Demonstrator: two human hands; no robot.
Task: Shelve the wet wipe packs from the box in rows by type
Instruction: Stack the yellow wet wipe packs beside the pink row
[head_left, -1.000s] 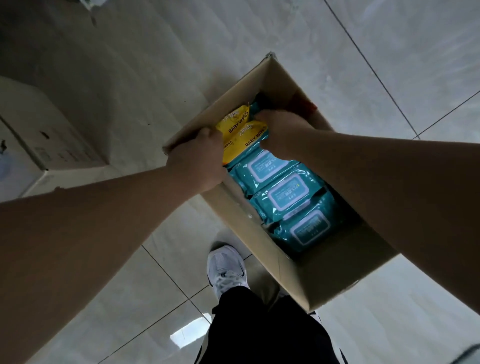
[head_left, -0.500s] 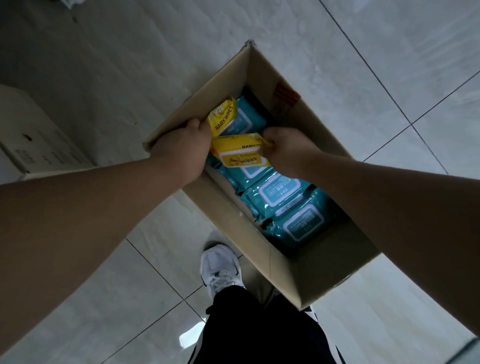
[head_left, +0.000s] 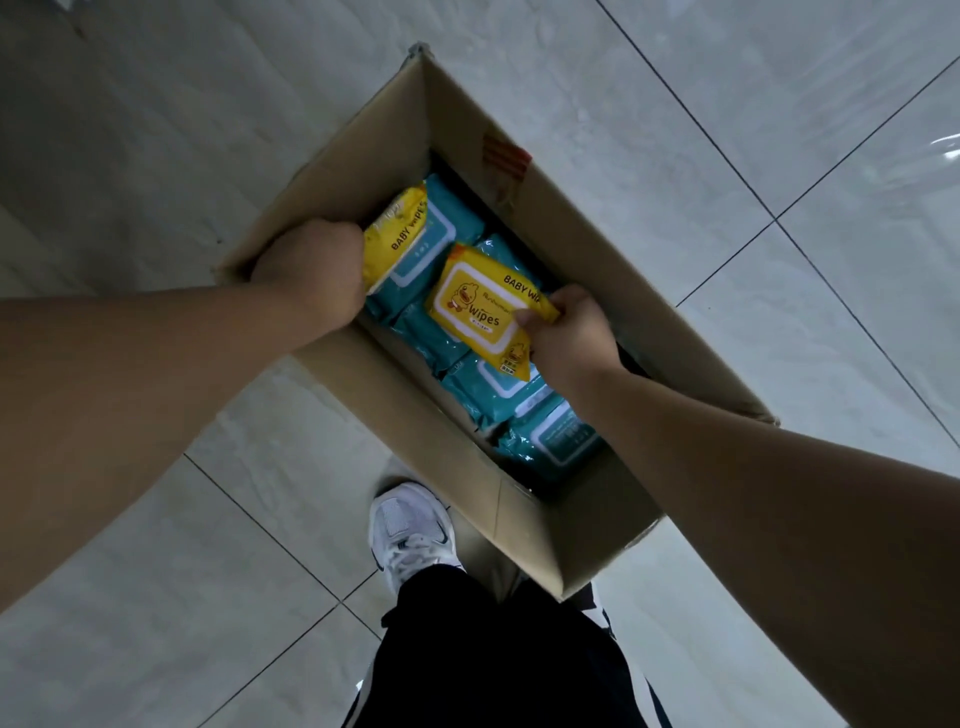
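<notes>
Pale floor tiles lie under an open cardboard box; teal wipe packs line its bottom; the left grip is curled round one yellow baby-wipes pack by the box wall; the right grip pinches a second yellow pack over the teal ones; a white shoe stands beside the box.

We count one box. We see two yellow ones, a left yellow pack and a right yellow pack. We count five teal packs, some partly hidden. We see two hands, a left hand and a right hand, and one shoe.
</notes>
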